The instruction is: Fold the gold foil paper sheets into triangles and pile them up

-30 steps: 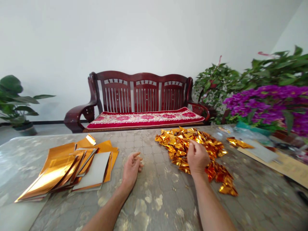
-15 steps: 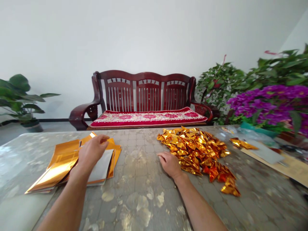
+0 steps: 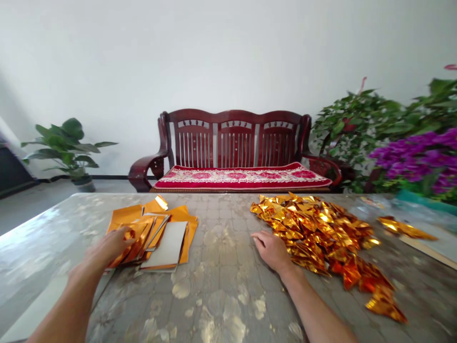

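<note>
Your left hand (image 3: 110,245) lies at ten o'clock on the bench (image 3: 224,274), fingers bent over the nine o'clock side of the stack of gold sheets (image 3: 145,234); I cannot make out whether its grip pinches one. A pale sheet (image 3: 167,245) lies at the stack's three o'clock side. Your right hand (image 3: 273,251) sits just beside the folded gold pieces (image 3: 314,233), heaped at two o'clock: fingers curled, nothing visible in them, full closure unverifiable.
</note>
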`<state>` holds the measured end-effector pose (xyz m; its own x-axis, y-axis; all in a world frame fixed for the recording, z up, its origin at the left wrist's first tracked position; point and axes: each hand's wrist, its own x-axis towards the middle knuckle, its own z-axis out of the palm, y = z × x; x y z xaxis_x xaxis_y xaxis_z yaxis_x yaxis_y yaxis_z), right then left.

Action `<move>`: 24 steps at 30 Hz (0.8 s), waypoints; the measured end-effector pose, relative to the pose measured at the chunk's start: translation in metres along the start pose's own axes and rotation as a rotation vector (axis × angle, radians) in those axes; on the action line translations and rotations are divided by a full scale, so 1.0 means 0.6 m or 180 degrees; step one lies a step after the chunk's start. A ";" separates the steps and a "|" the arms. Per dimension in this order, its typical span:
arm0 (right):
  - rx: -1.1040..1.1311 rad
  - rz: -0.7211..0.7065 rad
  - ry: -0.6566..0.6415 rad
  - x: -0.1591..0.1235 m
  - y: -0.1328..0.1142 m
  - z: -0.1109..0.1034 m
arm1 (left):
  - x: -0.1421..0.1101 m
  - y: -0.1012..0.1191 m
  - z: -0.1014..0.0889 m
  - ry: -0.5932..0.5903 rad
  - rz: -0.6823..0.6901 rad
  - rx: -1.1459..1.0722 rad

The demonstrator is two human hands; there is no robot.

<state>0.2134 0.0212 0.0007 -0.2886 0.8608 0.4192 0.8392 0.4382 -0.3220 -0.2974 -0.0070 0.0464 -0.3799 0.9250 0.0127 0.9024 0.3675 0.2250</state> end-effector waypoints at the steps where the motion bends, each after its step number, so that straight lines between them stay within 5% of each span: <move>1: 0.0007 0.0004 -0.0001 0.000 0.001 0.001 | -0.003 -0.001 0.004 -0.0142 0.0038 0.0071; 12: 0.0011 0.0010 -0.0009 0.005 0.012 0.009 | -0.054 0.020 -0.009 0.0121 -0.0245 0.0134; 24: -0.0004 0.0009 0.0038 0.004 0.010 0.009 | -0.053 0.011 0.007 0.0262 -0.0164 0.0304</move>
<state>0.2153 0.0275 -0.0045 -0.2807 0.8589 0.4284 0.8405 0.4355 -0.3223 -0.2783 -0.0337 0.0434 -0.4381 0.8950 0.0843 0.8950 0.4255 0.1337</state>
